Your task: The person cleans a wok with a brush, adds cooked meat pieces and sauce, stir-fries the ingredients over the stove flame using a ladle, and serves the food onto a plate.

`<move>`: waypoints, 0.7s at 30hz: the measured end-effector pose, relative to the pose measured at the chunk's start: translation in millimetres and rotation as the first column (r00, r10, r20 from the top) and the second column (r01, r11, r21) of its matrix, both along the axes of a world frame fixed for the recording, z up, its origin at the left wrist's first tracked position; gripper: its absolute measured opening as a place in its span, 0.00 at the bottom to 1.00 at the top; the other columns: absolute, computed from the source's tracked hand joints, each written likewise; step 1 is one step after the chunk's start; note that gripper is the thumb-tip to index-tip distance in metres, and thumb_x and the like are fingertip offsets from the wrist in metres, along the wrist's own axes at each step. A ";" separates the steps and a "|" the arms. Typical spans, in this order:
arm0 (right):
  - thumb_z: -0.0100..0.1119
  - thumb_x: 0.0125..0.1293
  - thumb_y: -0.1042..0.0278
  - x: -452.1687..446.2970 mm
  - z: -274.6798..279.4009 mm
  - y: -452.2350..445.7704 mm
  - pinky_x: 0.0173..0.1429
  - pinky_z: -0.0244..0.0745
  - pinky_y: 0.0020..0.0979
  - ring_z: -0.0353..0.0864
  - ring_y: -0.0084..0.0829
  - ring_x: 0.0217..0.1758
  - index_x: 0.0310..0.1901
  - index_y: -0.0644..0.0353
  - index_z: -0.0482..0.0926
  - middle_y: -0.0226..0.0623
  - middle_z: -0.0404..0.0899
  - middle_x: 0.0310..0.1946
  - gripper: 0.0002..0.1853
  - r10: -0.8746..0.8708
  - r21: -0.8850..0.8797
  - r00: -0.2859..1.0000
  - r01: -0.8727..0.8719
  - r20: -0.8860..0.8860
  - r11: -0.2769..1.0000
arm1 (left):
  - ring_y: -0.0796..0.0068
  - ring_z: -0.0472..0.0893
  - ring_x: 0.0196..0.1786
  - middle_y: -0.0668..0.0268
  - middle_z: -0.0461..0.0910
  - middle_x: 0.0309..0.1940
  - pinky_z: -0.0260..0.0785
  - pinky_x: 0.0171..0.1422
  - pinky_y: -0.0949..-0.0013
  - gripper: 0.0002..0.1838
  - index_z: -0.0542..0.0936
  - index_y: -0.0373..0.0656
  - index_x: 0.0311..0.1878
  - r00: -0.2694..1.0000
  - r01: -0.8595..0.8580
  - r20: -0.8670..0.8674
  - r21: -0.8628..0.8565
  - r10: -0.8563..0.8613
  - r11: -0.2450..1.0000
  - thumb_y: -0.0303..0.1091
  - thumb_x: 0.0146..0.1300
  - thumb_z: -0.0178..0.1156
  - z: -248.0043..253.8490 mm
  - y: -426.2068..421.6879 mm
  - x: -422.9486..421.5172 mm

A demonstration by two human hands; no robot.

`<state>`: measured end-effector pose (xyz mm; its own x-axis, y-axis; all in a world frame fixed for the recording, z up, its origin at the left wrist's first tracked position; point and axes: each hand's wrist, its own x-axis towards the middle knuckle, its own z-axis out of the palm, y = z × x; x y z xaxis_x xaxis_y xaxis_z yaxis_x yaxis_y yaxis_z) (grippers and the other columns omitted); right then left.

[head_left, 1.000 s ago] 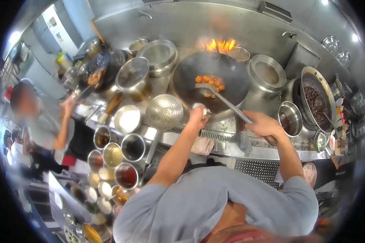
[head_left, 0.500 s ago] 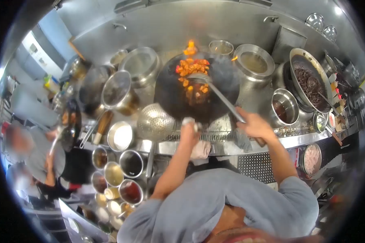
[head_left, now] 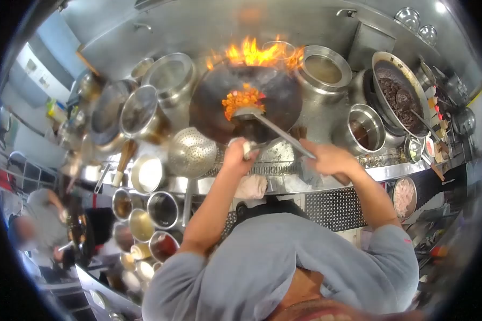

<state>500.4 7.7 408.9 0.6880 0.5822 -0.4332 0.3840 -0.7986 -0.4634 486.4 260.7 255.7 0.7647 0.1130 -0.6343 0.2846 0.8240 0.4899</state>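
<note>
My left hand [head_left: 240, 156] is closed around the near side handle of the black wok [head_left: 281, 101], with something white like a folded cloth in the grip. In my right hand [head_left: 331, 159] is the long handle of a metal ladle [head_left: 284, 136]. The ladle's bowl is inside the wok, against a pile of glossy orange-red food pieces [head_left: 241, 100]. Tall flames [head_left: 254, 53] rise behind the wok's far rim. Part of the wok's inside below the ladle is dark and hard to make out.
A perforated strainer [head_left: 191, 152] lies left of the wok, near several sauce pots [head_left: 163, 208]. Metal pots [head_left: 326, 67] flank the burner. At right stands a tilted wok [head_left: 377, 61] of dark food. A co-worker [head_left: 40, 214] holds a pan at far left.
The flames have grown from a small flare to a wide blaze behind the wok. The wok tips more towards me, and the food has gathered into a tighter pile. The co-worker has shifted.
</note>
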 end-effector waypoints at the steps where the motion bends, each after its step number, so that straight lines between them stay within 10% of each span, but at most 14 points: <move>1: 0.52 0.61 0.62 5.8 4.6 9.5 0.48 0.72 0.46 0.80 0.51 0.43 0.68 0.56 0.59 0.54 0.80 0.39 0.32 0.023 -0.061 0.999 -0.025 -0.041 0.998 | 0.61 0.77 0.28 0.56 0.75 0.31 0.64 0.16 0.81 0.10 0.71 0.39 0.40 1.000 -0.014 0.012 -0.037 0.014 0.999 0.36 0.62 0.51 6.9 -2.4 -4.9; 7: 0.51 0.62 0.66 35.5 -52.5 49.5 0.50 0.72 0.47 0.79 0.55 0.44 0.68 0.63 0.56 0.60 0.79 0.38 0.33 -0.002 -0.008 0.981 0.004 0.195 1.000 | 0.63 0.79 0.35 0.57 0.77 0.36 0.69 0.23 0.72 0.09 0.72 0.42 0.44 0.999 -0.036 0.036 0.119 0.032 0.992 0.33 0.63 0.51 -61.7 -13.2 -30.5; 12: 0.52 0.61 0.65 17.8 -13.7 25.4 0.58 0.70 0.43 0.77 0.55 0.51 0.68 0.64 0.59 0.63 0.76 0.47 0.32 -0.001 0.055 0.982 -0.010 0.189 0.998 | 0.68 0.78 0.35 0.62 0.77 0.39 0.66 0.22 0.67 0.11 0.72 0.46 0.47 0.994 -0.089 -0.057 0.112 0.096 0.990 0.28 0.61 0.50 -0.5 -28.1 -66.3; 15: 0.53 0.60 0.65 8.4 21.7 8.0 0.58 0.69 0.43 0.77 0.54 0.52 0.66 0.63 0.62 0.60 0.77 0.48 0.31 0.093 0.090 0.991 -0.102 0.093 0.991 | 0.71 0.77 0.32 0.62 0.76 0.35 0.66 0.25 0.74 0.06 0.74 0.45 0.41 0.998 -0.011 0.063 -0.005 0.012 1.000 0.29 0.62 0.49 -42.3 7.1 -15.3; 18: 0.52 0.60 0.65 20.2 16.2 2.3 0.54 0.71 0.44 0.79 0.52 0.49 0.64 0.63 0.65 0.58 0.78 0.45 0.29 0.154 0.005 0.977 -0.156 0.150 0.988 | 0.67 0.77 0.31 0.56 0.76 0.32 0.63 0.16 0.82 0.09 0.70 0.39 0.43 0.998 -0.059 0.014 0.036 0.059 0.998 0.33 0.63 0.49 17.4 -3.7 -4.9; 21: 0.50 0.61 0.66 28.2 -53.7 12.8 0.49 0.71 0.49 0.78 0.57 0.44 0.65 0.63 0.62 0.59 0.79 0.39 0.29 0.098 -0.075 0.993 -0.093 0.065 0.993 | 0.70 0.78 0.32 0.60 0.76 0.34 0.69 0.24 0.74 0.07 0.72 0.43 0.43 0.989 0.015 0.144 0.188 -0.043 0.982 0.33 0.64 0.50 -72.1 7.3 4.8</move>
